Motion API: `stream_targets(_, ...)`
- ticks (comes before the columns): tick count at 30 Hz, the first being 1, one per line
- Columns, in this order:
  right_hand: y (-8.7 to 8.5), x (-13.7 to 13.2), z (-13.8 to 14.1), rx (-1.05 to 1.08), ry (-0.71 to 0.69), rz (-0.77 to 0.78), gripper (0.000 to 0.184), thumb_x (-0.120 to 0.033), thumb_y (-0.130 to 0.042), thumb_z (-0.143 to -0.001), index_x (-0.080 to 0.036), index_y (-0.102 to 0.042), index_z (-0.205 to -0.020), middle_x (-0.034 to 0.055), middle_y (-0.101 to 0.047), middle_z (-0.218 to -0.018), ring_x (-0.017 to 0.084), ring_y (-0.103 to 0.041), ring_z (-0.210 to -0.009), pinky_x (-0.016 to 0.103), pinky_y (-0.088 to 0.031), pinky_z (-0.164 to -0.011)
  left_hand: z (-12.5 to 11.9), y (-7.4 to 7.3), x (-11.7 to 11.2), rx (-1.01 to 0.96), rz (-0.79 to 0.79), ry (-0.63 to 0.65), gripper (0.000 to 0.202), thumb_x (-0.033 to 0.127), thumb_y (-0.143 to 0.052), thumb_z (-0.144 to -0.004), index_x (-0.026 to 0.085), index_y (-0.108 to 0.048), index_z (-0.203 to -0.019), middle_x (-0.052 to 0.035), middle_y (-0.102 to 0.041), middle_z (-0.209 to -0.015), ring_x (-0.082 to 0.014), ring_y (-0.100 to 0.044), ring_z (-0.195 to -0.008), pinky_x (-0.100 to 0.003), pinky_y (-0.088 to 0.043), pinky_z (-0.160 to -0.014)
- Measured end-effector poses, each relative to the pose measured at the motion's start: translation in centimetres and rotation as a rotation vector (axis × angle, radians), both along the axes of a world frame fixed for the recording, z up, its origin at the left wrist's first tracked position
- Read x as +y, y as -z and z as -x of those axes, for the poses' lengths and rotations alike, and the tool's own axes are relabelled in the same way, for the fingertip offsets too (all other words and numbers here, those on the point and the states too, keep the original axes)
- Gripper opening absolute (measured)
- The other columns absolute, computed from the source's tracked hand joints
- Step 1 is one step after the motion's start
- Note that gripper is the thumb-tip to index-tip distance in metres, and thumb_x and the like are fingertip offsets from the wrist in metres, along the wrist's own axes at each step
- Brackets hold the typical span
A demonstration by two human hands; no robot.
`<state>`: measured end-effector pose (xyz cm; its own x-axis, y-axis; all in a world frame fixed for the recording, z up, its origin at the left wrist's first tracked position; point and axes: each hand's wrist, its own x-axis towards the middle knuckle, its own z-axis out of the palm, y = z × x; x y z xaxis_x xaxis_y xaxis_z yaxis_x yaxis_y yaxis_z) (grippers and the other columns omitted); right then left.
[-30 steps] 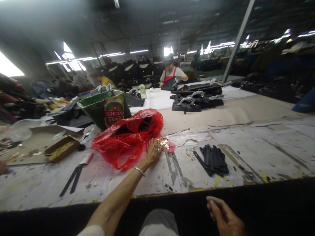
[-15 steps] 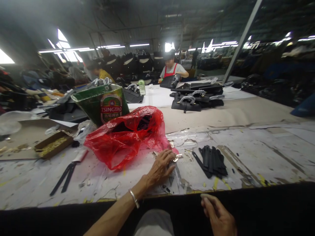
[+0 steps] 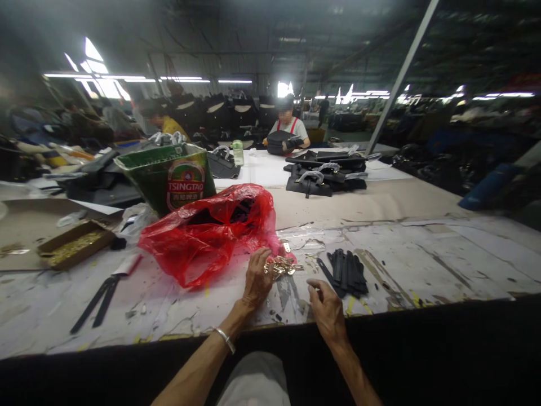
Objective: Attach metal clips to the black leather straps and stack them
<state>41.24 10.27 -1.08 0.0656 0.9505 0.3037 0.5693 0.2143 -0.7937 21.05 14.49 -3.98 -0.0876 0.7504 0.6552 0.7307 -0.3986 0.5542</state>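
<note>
My left hand (image 3: 257,279) lies on the scarred white table top (image 3: 401,265), its fingertips at the edge of a small cluster of brass metal fittings (image 3: 279,268). It does not visibly grip anything. My right hand (image 3: 327,310) is to the right of the fittings and apart from them, with curled fingers and nothing in them. A red plastic bag (image 3: 203,237) lies crumpled just left of my left hand. A bundle of black strips (image 3: 344,273) lies to the right of my right hand.
A green Tsingtao carton (image 3: 167,180) stands behind the bag. Left of it are a tray of brass parts (image 3: 74,245) and black-handled shears (image 3: 101,299). Black handbags (image 3: 308,183) lie farther along the table, where a co-worker (image 3: 289,127) handles a black bag.
My right hand has moved forward from the table's near edge onto the table top. My left hand has shifted to the left side of the brass fittings, which now sit in a tighter cluster.
</note>
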Motion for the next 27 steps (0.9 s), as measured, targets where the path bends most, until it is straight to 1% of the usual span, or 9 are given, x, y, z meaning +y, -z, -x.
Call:
stream_targets(3,0.7,2.8,-1.3,-0.087,0.059,-0.025,0.033,-0.034,-0.042,-0.086,-0.014,-0.067,-0.095,0.0157,-0.068,-0.097,0.024,-0.066,-0.074,0.037,-0.054,-0.074,-0.1,-0.1,0.0,-0.014,-0.017,0.001,0.029,0.019,-0.045,-0.093,0.017,-0.055,-0.12,-0.0122,-0.06,-0.121,-0.0236,-0.054,-0.118,-0.045,-0.047,-0.104)
stream_targets(6,1.5,4.6,-2.7,-0.213,0.158,-0.06,0.03,-0.026,-0.043,-0.084,-0.013,-0.066,-0.099,0.0182,-0.065,-0.099,0.029,-0.065,-0.086,0.042,-0.051,-0.082,-0.2,-0.4,-0.1,-0.043,-0.049,0.024,0.028,0.019,-0.045,-0.092,0.017,-0.056,-0.118,-0.012,-0.062,-0.119,-0.0244,-0.056,-0.117,-0.045,-0.049,-0.102)
stream_targets(9,2.4,5.2,-3.2,-0.372,0.225,-0.086,0.032,-0.018,-0.046,-0.082,-0.014,-0.066,-0.107,0.0179,-0.065,-0.106,0.03,-0.064,-0.096,0.04,-0.052,-0.082,-0.1,-0.2,-0.4,-0.02,-0.093,0.02,0.027,0.02,-0.046,-0.092,0.02,-0.056,-0.117,-0.0107,-0.063,-0.117,-0.025,-0.059,-0.112,-0.045,-0.052,-0.097)
stream_targets(11,3.5,5.5,-3.2,-0.485,0.271,-0.093,0.035,-0.015,-0.049,-0.08,-0.012,-0.066,-0.11,0.021,-0.066,-0.111,0.033,-0.066,-0.095,0.042,-0.054,-0.078,0.1,0.3,-0.2,0.002,-0.13,0.012,0.027,0.023,-0.047,-0.092,0.023,-0.056,-0.117,-0.0098,-0.064,-0.115,-0.0258,-0.061,-0.108,-0.046,-0.053,-0.095)
stream_targets(13,4.9,5.9,-3.3,-0.591,0.308,-0.101,0.035,-0.015,-0.049,-0.081,-0.014,-0.067,-0.111,0.0204,-0.067,-0.113,0.035,-0.067,-0.093,0.043,-0.055,-0.074,0.2,1.2,0.2,-0.006,-0.18,0.003,0.026,0.027,-0.047,-0.092,0.026,-0.057,-0.116,-0.0086,-0.065,-0.112,-0.0266,-0.062,-0.104,-0.047,-0.054,-0.092)
stream_targets(15,6.4,6.2,-3.6,-0.676,0.32,-0.119,0.033,-0.018,-0.048,-0.086,-0.016,-0.067,-0.112,0.0189,-0.068,-0.114,0.036,-0.067,-0.096,0.044,-0.055,-0.076,0.4,2.0,0.7,-0.004,-0.234,0.035,0.026,0.03,-0.046,-0.092,0.028,-0.057,-0.115,-0.0069,-0.066,-0.11,-0.0265,-0.062,-0.103,-0.046,-0.054,-0.091)
stream_targets(19,8.2,6.0,-4.3,-0.783,0.305,-0.143,0.033,-0.017,-0.049,-0.089,-0.014,-0.066,-0.117,0.0206,-0.066,-0.117,0.035,-0.064,-0.106,0.044,-0.054,-0.084,0.8,3.0,1.2,0.026,-0.306,0.068,0.028,0.031,-0.045,-0.092,0.021,-0.056,-0.116,-0.0099,-0.065,-0.11,-0.027,-0.063,-0.1,-0.043,-0.052,-0.09)
stream_targets(23,7.7,6.1,-5.2,-0.837,0.216,-0.132,0.036,-0.015,-0.053,-0.084,-0.013,-0.063,-0.119,0.0195,-0.065,-0.117,0.034,-0.061,-0.111,0.044,-0.052,-0.089,0.8,3.6,1.0,-0.013,-0.268,0.124,0.033,0.03,-0.046,-0.092,0.022,-0.054,-0.122,-0.009,-0.064,-0.116,-0.0267,-0.062,-0.104,-0.041,-0.049,-0.094)
stream_targets(27,5.9,7.6,-6.2,-0.847,0.114,-0.076,0.027,-0.013,-0.058,-0.072,-0.019,-0.063,-0.098,0.01,-0.067,-0.095,0.028,-0.064,-0.087,0.037,-0.052,-0.076,0.0,3.5,0.4,-0.151,-0.189,0.166,0.033,0.032,-0.042,-0.094,0.025,-0.054,-0.124,-0.007,-0.063,-0.121,-0.0253,-0.06,-0.11,-0.041,-0.045,-0.101)
